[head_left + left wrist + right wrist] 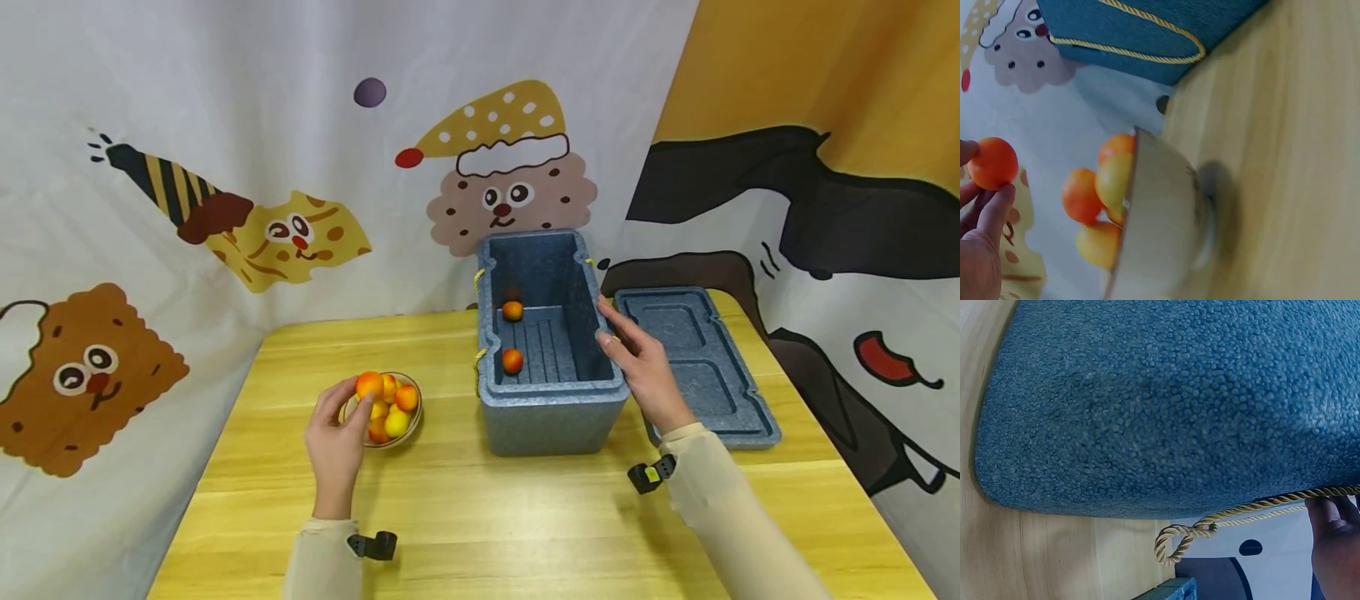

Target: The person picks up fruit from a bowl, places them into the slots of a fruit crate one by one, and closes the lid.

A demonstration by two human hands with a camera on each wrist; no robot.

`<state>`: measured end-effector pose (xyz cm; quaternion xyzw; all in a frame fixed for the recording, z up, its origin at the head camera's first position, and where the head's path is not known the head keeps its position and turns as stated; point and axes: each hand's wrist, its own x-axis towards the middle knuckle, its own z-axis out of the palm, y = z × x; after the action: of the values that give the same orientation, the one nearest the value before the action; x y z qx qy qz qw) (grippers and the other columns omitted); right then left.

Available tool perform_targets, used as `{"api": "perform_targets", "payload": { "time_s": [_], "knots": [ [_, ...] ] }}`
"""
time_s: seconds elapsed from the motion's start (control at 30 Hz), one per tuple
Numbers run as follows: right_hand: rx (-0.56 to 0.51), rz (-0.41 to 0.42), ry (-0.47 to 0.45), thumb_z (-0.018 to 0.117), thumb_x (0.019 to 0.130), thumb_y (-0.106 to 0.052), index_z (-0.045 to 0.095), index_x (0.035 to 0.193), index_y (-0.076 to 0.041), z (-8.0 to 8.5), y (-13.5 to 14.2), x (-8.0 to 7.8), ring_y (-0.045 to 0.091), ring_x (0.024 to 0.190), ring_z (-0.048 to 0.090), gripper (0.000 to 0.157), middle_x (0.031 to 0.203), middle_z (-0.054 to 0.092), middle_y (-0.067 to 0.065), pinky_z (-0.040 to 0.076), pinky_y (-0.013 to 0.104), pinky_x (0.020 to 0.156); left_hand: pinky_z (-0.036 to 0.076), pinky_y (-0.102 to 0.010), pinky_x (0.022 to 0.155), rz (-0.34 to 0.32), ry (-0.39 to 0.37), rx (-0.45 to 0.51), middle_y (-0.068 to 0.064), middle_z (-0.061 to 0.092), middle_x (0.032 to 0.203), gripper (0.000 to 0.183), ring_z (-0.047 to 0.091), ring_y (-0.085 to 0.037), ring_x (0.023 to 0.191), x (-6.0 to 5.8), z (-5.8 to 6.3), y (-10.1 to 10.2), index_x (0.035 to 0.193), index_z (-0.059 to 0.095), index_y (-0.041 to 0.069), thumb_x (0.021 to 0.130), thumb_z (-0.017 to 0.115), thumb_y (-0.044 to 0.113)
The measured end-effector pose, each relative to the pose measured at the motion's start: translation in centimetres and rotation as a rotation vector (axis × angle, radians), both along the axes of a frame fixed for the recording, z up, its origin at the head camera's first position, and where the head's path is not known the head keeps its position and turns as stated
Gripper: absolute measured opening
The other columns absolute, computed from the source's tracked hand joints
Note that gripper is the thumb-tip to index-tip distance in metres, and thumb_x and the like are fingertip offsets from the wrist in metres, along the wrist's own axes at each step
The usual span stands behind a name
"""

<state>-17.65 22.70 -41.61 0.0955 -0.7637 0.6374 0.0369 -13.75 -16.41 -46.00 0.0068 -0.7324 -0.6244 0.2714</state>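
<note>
My left hand [339, 433] pinches a small round orange-red fruit [369, 384] between thumb and fingertips, just above a bowl [390, 445]. More small orange and yellow fruits [397, 423] are heaped in that bowl; the left wrist view shows its pale outer side [1163, 219]. To the right stands a blue-grey foam box [543, 425], lidless, with two orange-red fruits [512, 361] on its floor along the left wall. My right hand [647, 367] holds the box's right rim, its fingers beside the yellow cord [1260, 504] in the right wrist view.
The box's lid [705, 367] lies flat on the wooden table [465, 517], right of the box and behind my right hand. A printed curtain [300, 108] hangs close along the table's back edge. Yellow cord loops [1147, 56] hang on the box's sides.
</note>
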Motion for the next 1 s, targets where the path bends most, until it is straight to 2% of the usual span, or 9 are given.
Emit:
{"api": "perform_targets", "payload": {
  "time_s": [0.1, 0.23, 0.33, 0.4, 0.5, 0.7, 0.83, 0.93, 1.0],
  "knots": [
    [-0.002, 0.002, 0.006, 0.051, 0.104, -0.019, 0.036, 0.152, -0.007, 0.0, 0.0, 0.0, 0.019, 0.144, 0.025, 0.051, 0.158, 0.029, 0.006, 0.032, 0.039, 0.112, 0.050, -0.025, 0.092, -0.026, 0.001, 0.024, -0.027, 0.060, 0.113, 0.027, 0.059, -0.028, 0.110, -0.6, 0.6, 0.3, 0.111, 0.066, -0.016, 0.085, 0.071, -0.010],
    [-0.008, 0.005, 0.005, 0.050, 0.105, -0.019, 0.036, 0.152, -0.007, -0.1, -0.1, 0.2, 0.020, 0.144, 0.025, 0.051, 0.158, 0.029, 0.006, 0.034, 0.025, 0.108, 0.052, -0.026, 0.088, -0.048, 0.011, 0.043, -0.023, 0.060, 0.114, 0.029, 0.059, -0.031, 0.111, -1.7, -0.2, 0.1, 0.113, 0.064, -0.016, 0.085, 0.071, -0.010],
    [-0.012, 0.008, 0.003, 0.050, 0.105, -0.019, 0.036, 0.152, -0.007, -0.2, -0.1, 0.2, 0.020, 0.144, 0.025, 0.051, 0.158, 0.028, 0.006, 0.035, 0.021, 0.106, 0.053, -0.024, 0.086, -0.049, 0.004, 0.051, -0.021, 0.060, 0.115, 0.030, 0.058, -0.032, 0.112, -2.6, -0.8, -0.2, 0.114, 0.066, -0.014, 0.085, 0.071, -0.009],
    [-0.012, 0.009, 0.005, 0.050, 0.105, -0.019, 0.036, 0.152, -0.007, -0.2, -0.1, 0.1, 0.020, 0.144, 0.025, 0.051, 0.158, 0.028, 0.007, 0.035, 0.020, 0.105, 0.052, -0.021, 0.085, -0.037, -0.020, 0.052, -0.019, 0.061, 0.115, 0.029, 0.058, -0.031, 0.112, -2.8, -0.4, 0.0, 0.114, 0.067, -0.011, 0.085, 0.072, -0.006],
    [-0.004, 0.007, 0.013, 0.050, 0.105, -0.019, 0.036, 0.152, -0.006, 0.0, 0.0, 0.0, 0.020, 0.144, 0.025, 0.051, 0.158, 0.028, 0.007, 0.034, 0.023, 0.107, 0.052, -0.019, 0.084, -0.023, -0.045, 0.041, -0.018, 0.062, 0.114, 0.028, 0.059, -0.033, 0.111, -2.8, 0.8, 0.5, 0.113, 0.068, -0.011, 0.086, 0.072, -0.006],
    [0.001, 0.002, 0.010, 0.050, 0.105, -0.019, 0.036, 0.152, -0.007, 0.2, -0.1, -0.1, 0.020, 0.144, 0.025, 0.051, 0.158, 0.029, 0.006, 0.029, 0.045, 0.112, 0.051, -0.020, 0.087, -0.061, -0.034, 0.041, -0.020, 0.062, 0.113, 0.028, 0.059, -0.033, 0.109, -3.0, 3.4, 1.6, 0.113, 0.065, -0.015, 0.086, 0.070, -0.009],
    [-0.013, 0.006, 0.009, 0.051, 0.104, -0.020, 0.036, 0.152, -0.007, 0.3, 0.0, -0.2, 0.020, 0.144, 0.024, 0.052, 0.158, 0.029, 0.005, 0.027, 0.050, 0.112, 0.051, -0.023, 0.089, -0.111, -0.011, 0.070, -0.018, 0.060, 0.118, 0.029, 0.059, -0.027, 0.110, -4.1, 3.2, 1.7, 0.115, 0.067, -0.010, 0.087, 0.071, -0.006],
    [-0.011, 0.006, 0.003, 0.051, 0.105, -0.020, 0.035, 0.152, -0.007, 0.2, 0.0, -0.1, 0.020, 0.144, 0.024, 0.052, 0.158, 0.029, 0.006, 0.029, 0.044, 0.113, 0.052, -0.024, 0.089, -0.132, 0.004, 0.076, -0.020, 0.060, 0.118, 0.029, 0.060, -0.026, 0.109, -4.7, 2.8, 1.8, 0.115, 0.068, -0.009, 0.086, 0.072, -0.006],
    [-0.003, 0.004, -0.002, 0.050, 0.105, -0.020, 0.035, 0.152, -0.007, 0.1, 0.0, -0.1, 0.020, 0.144, 0.024, 0.052, 0.158, 0.029, 0.006, 0.031, 0.037, 0.112, 0.052, -0.026, 0.088, -0.152, 0.008, 0.100, -0.025, 0.059, 0.118, 0.029, 0.059, -0.029, 0.108, -4.7, 2.7, 2.0, 0.114, 0.067, -0.012, 0.085, 0.070, -0.010]
  ]
}}
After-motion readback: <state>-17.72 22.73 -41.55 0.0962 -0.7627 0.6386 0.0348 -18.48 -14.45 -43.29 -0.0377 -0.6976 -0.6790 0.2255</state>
